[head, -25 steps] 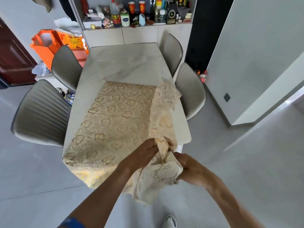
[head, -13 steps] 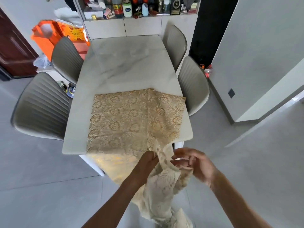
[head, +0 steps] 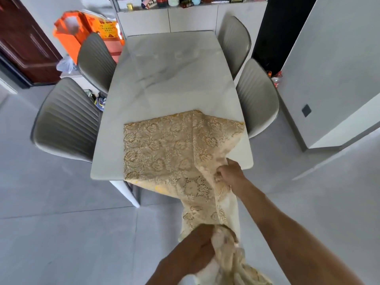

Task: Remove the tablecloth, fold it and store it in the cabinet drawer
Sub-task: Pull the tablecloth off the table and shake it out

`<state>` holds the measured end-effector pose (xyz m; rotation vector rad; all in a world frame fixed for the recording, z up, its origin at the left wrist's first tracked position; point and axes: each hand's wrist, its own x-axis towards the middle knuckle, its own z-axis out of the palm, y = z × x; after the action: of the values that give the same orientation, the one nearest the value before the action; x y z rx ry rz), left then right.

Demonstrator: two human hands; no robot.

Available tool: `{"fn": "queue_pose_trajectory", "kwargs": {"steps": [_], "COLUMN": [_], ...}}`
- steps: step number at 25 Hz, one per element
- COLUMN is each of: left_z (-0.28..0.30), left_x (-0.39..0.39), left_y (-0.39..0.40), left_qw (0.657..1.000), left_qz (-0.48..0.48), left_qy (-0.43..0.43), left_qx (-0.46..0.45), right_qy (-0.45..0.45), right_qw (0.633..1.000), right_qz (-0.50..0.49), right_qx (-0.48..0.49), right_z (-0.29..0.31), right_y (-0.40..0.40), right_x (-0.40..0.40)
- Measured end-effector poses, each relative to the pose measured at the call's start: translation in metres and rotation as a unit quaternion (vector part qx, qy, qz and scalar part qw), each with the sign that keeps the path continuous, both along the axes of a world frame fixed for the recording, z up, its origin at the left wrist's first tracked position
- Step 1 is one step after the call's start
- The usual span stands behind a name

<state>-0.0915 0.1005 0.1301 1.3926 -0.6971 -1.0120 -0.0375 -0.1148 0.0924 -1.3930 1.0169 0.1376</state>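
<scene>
Lace tablecloth (head: 164, 149) trails lengthwise off table (head: 170, 75) toward both hands.

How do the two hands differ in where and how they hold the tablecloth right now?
The right hand grips the tablecloth up at the table edge, where the cloth leaves the top; the left hand grips a bunched end well below and nearer the camera. The cloth by the right hand is fairly spread; by the left it is wadded. Both hands have fingers curled round cloth.
</scene>
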Motion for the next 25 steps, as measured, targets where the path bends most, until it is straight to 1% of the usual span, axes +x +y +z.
{"fn": "queue_pose_trajectory", "kwargs": {"steps": [1,2,3,4,5,6,8,10,11,12,15,17,18,19,21,22,23,24,25], "left_z": [-0.003,-0.008,-0.009,-0.007,-0.001,0.006,0.029,0.044,0.049,0.051,0.049,0.049,0.048,0.045,0.036,0.03,0.023,0.019,0.017], "left_x": [0.011,0.026,0.046,0.068,0.088,0.103,0.12,0.119,0.113,0.105,0.086,0.08,0.079,0.079,0.081,0.082,0.082,0.08,0.077], "left_y": [0.0,0.001,0.003,0.005,0.004,0.002,-0.008,-0.025,-0.032,-0.038,-0.044,-0.045,-0.047,-0.048,-0.049,-0.048,-0.047,-0.044,-0.04], "left_qw": [0.998,0.991,0.983,0.977,0.976,0.979,0.987,0.983,0.979,0.978,0.986,0.983,0.982,0.983,0.982,0.977,0.973,0.972,0.974], "left_qz": [0.037,0.106,0.171,0.214,0.219,0.201,0.116,-0.01,-0.057,-0.082,-0.098,-0.123,-0.135,-0.135,-0.118,-0.115,-0.107,-0.086,-0.058], "left_qy": [0.054,0.08,0.067,0.023,-0.01,-0.03,-0.107,-0.185,-0.196,-0.189,-0.133,-0.132,-0.129,-0.123,-0.127,-0.143,-0.159,-0.174,-0.187], "left_qx": [0.005,0.012,0.003,-0.002,-0.017,-0.029,-0.026,0.0,0.011,0.022,0.03,0.014,0.013,0.021,0.07,0.106,0.131,0.134,0.113], "right_qy": [-0.034,-0.072,-0.106,-0.123,-0.13,-0.13,-0.135,-0.157,-0.181,-0.211,-0.272,-0.304,-0.319,-0.329,-0.311,-0.294,-0.285,-0.276,-0.255], "right_qw": [0.997,0.989,0.977,0.963,0.949,0.937,0.922,0.911,0.903,0.893,0.878,0.866,0.865,0.872,0.897,0.907,0.909,0.911,0.921], "right_qz": [0.037,0.088,0.149,0.211,0.265,0.303,0.347,0.366,0.373,0.378,0.374,0.379,0.374,0.357,0.314,0.301,0.304,0.306,0.295], "right_qx": [-0.055,-0.09,-0.108,-0.115,-0.115,-0.114,-0.11,-0.11,-0.114,-0.121,-0.125,-0.121,-0.1,-0.068,-0.018,-0.017,-0.021,-0.024,-0.007], "right_z": [0.006,0.013,0.022,0.028,0.038,0.048,0.069,0.086,0.09,0.094,0.094,0.09,0.088,0.085,0.08,0.079,0.075,0.07,0.065], "right_y": [0.002,0.003,0.004,0.004,0.004,0.004,0.007,0.009,0.009,0.008,0.005,0.005,0.004,0.003,-0.002,-0.005,-0.008,-0.012,-0.018], "right_x": [-0.001,-0.004,-0.011,-0.021,-0.031,-0.04,-0.055,-0.065,-0.068,-0.071,-0.081,-0.089,-0.093,-0.097,-0.103,-0.106,-0.11,-0.116,-0.124]}}
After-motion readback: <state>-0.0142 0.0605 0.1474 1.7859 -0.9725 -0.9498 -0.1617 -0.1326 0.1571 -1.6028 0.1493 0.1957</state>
